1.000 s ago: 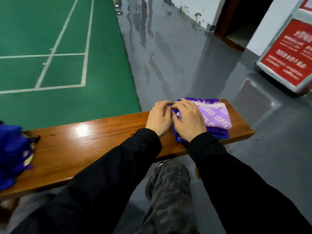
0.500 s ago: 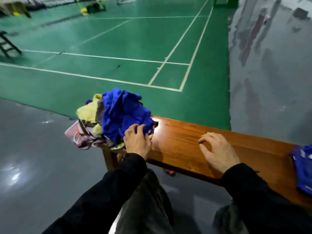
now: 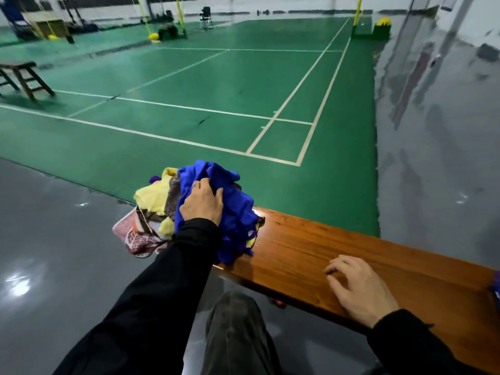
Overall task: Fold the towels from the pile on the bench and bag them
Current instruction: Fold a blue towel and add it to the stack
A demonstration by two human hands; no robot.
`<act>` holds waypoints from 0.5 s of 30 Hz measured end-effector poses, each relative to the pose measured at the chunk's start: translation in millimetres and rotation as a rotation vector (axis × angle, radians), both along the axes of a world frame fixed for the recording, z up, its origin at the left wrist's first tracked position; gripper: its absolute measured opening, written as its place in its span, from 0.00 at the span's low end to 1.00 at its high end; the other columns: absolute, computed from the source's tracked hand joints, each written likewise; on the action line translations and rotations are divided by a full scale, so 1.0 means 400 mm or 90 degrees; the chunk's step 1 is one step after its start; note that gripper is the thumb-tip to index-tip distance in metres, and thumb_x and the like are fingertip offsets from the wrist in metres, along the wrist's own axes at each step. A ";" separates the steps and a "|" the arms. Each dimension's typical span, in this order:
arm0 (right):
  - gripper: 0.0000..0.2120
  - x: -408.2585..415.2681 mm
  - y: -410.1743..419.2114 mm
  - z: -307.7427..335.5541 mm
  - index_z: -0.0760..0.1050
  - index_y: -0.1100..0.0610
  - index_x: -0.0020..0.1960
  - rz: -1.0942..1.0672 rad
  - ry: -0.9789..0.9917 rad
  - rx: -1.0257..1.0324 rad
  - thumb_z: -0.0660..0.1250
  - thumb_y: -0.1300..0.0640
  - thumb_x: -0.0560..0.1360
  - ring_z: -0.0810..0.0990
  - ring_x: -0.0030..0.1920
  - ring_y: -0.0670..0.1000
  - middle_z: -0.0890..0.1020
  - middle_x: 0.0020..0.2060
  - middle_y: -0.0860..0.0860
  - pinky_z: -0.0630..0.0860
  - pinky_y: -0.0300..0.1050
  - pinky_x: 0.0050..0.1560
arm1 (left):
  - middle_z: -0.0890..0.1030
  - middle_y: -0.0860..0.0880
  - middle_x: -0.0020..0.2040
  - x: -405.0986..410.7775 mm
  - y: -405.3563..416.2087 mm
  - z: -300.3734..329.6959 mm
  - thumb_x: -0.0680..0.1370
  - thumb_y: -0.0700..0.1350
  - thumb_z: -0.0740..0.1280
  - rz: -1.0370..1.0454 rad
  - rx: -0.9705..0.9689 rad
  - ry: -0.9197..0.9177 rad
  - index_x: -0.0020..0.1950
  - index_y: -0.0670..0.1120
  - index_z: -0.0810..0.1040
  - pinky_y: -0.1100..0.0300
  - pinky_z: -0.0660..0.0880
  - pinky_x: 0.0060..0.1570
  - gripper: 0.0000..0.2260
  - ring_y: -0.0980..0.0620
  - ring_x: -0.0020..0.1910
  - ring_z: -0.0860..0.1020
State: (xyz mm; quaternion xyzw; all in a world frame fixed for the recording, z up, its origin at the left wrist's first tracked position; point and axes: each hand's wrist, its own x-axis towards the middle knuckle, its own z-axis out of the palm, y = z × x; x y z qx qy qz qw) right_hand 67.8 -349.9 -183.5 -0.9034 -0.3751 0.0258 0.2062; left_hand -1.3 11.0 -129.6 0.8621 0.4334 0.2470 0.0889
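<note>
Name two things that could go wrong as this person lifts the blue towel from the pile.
The pile overhangs the bench end, so pulling the blue towel may drag the others onto the floor. Only the left hand grips it; the right hand steadies nothing.

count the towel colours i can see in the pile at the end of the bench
blue towel: 1, gripped by the left hand
yellow towel: 1, maybe more, folds hide it
brown and pink patterned towel: 1
purple scrap: 1, barely showing
total: 4 colours on the bench
</note>
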 end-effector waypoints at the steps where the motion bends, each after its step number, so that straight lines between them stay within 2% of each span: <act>1: 0.02 0.001 -0.006 0.000 0.78 0.43 0.49 -0.001 0.003 -0.008 0.68 0.50 0.78 0.74 0.61 0.44 0.79 0.53 0.40 0.66 0.36 0.59 | 0.74 0.45 0.61 0.008 0.002 0.005 0.81 0.55 0.61 0.003 0.006 -0.007 0.59 0.46 0.74 0.45 0.72 0.45 0.14 0.36 0.54 0.78; 3: 0.02 0.007 -0.015 0.008 0.78 0.42 0.50 -0.002 0.009 -0.018 0.67 0.49 0.78 0.73 0.61 0.42 0.78 0.53 0.39 0.66 0.36 0.59 | 0.74 0.45 0.59 0.018 -0.008 0.012 0.81 0.53 0.62 -0.029 0.025 -0.083 0.56 0.47 0.76 0.47 0.72 0.43 0.11 0.38 0.53 0.78; 6: 0.04 0.007 0.000 0.047 0.77 0.42 0.50 -0.019 0.035 0.052 0.68 0.51 0.78 0.76 0.56 0.40 0.79 0.51 0.37 0.72 0.38 0.58 | 0.76 0.49 0.48 0.037 -0.071 0.044 0.80 0.46 0.66 -0.212 0.011 -0.289 0.49 0.47 0.76 0.51 0.75 0.45 0.04 0.47 0.46 0.77; 7: 0.06 0.005 0.017 0.065 0.78 0.42 0.51 -0.030 0.059 0.111 0.69 0.53 0.78 0.77 0.54 0.39 0.80 0.51 0.37 0.74 0.38 0.55 | 0.76 0.51 0.43 0.043 -0.105 0.070 0.79 0.44 0.67 -0.277 -0.054 -0.364 0.47 0.47 0.75 0.53 0.74 0.43 0.03 0.52 0.41 0.76; 9: 0.12 -0.004 0.055 0.101 0.78 0.40 0.54 -0.049 0.181 0.264 0.71 0.57 0.77 0.81 0.52 0.39 0.82 0.50 0.37 0.76 0.34 0.51 | 0.74 0.54 0.36 0.058 -0.195 0.130 0.80 0.41 0.66 -0.378 -0.257 -0.470 0.44 0.48 0.74 0.62 0.70 0.36 0.06 0.59 0.33 0.72; 10: 0.17 -0.010 0.069 0.123 0.76 0.39 0.59 -0.043 0.264 0.338 0.73 0.57 0.76 0.82 0.53 0.41 0.82 0.53 0.38 0.77 0.34 0.51 | 0.73 0.54 0.35 0.065 -0.246 0.158 0.81 0.40 0.66 -0.429 -0.348 -0.495 0.44 0.47 0.73 0.64 0.68 0.32 0.07 0.61 0.31 0.70; 12: 0.35 -0.016 0.099 0.165 0.66 0.35 0.71 -0.008 0.386 0.450 0.78 0.54 0.71 0.80 0.59 0.42 0.76 0.64 0.36 0.79 0.38 0.55 | 0.73 0.54 0.32 0.075 -0.333 0.194 0.81 0.38 0.66 -0.518 -0.457 -0.502 0.44 0.45 0.73 0.66 0.64 0.28 0.07 0.61 0.28 0.68; 14: 0.48 -0.007 0.105 0.193 0.56 0.33 0.75 -0.018 0.420 0.517 0.82 0.54 0.67 0.79 0.61 0.41 0.72 0.67 0.37 0.78 0.39 0.59 | 0.75 0.53 0.31 0.089 -0.406 0.208 0.80 0.38 0.67 -0.578 -0.530 -0.494 0.45 0.44 0.73 0.66 0.66 0.28 0.06 0.59 0.28 0.70; 15: 0.49 0.003 0.099 0.205 0.56 0.33 0.75 -0.050 0.396 0.529 0.82 0.54 0.66 0.80 0.60 0.43 0.73 0.65 0.39 0.78 0.42 0.59 | 0.77 0.51 0.34 0.099 -0.434 0.207 0.79 0.40 0.69 -0.592 -0.559 -0.496 0.45 0.45 0.73 0.64 0.69 0.30 0.06 0.56 0.31 0.73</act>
